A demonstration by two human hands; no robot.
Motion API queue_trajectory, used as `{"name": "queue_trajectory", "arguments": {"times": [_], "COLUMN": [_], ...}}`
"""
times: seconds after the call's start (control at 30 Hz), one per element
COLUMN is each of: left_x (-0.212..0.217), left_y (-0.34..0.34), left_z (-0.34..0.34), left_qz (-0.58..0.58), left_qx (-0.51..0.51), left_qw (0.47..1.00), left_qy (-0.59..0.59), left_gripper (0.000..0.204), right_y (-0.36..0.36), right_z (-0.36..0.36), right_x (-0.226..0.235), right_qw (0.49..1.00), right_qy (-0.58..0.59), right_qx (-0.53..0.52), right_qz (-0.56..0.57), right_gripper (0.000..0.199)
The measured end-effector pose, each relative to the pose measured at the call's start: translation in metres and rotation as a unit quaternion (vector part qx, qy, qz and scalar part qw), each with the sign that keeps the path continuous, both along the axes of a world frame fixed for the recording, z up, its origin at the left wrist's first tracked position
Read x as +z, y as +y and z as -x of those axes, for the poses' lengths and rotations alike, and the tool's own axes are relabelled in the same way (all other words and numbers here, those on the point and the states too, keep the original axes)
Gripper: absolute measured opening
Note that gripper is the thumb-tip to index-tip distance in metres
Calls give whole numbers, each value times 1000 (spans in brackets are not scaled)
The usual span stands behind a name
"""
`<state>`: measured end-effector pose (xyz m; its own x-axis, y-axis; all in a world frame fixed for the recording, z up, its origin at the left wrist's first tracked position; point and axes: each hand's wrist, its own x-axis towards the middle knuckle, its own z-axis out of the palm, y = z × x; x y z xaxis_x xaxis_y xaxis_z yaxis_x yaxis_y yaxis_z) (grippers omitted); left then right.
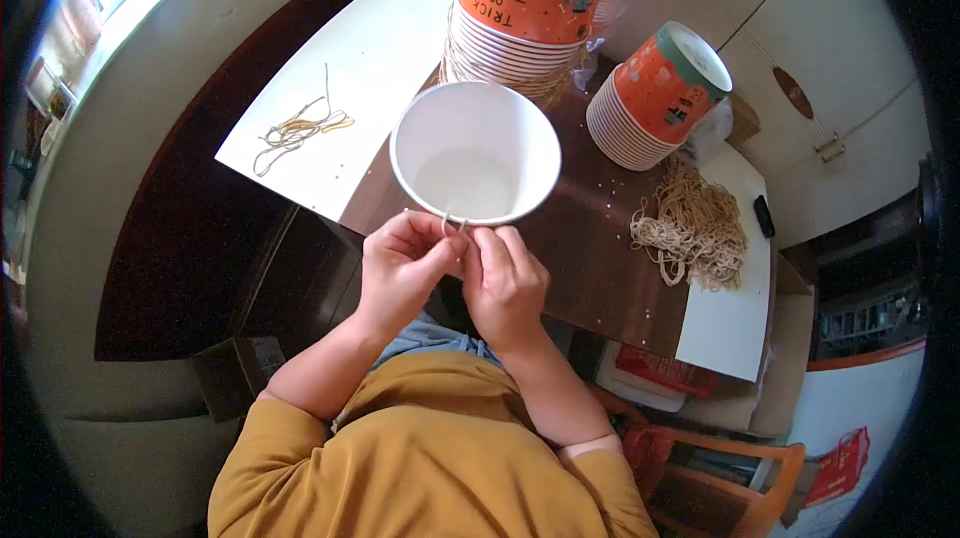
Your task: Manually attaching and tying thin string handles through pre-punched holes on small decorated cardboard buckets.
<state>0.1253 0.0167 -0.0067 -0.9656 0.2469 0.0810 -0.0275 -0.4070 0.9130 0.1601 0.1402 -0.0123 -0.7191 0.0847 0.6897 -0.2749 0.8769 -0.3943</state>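
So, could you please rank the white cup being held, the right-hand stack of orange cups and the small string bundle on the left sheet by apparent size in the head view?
1. White cup, though it is nearest the camera.
2. Right-hand stack of orange cups.
3. Small string bundle.

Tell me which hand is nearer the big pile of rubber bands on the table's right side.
Right. The right hand is at the white cup's rim, closer to the pile; the left hand sits farther left.
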Motion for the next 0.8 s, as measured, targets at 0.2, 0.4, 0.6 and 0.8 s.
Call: {"name": "queue_trajectory", "arguments": {"times": [0.2, 0.4, 0.6, 0.8], "left_x": [-11, -5, -2, 0], "left_y": [-15, -18, -15, -8], "left_z": [11, 11, 7, 4], "left_qz": [-45, -51, -17, 235], "left_qx": [3, 14, 23, 169], "left_qw": [998, 998, 1000, 927], "left_qy": [-37, -34, 11, 237], "left_gripper": [8, 10, 9, 9], "right_y": [-5, -9, -5, -4], "right_z": [17, 17, 14, 10], "right_x": [-4, 1, 3, 1], "right_qw": [801, 579, 514, 699], "right_qy": [-222, -253, -252, -206], "right_qx": [211, 261, 271, 203], "right_qz": [515, 730, 774, 654], "right_gripper": [16, 18, 17, 15]}}
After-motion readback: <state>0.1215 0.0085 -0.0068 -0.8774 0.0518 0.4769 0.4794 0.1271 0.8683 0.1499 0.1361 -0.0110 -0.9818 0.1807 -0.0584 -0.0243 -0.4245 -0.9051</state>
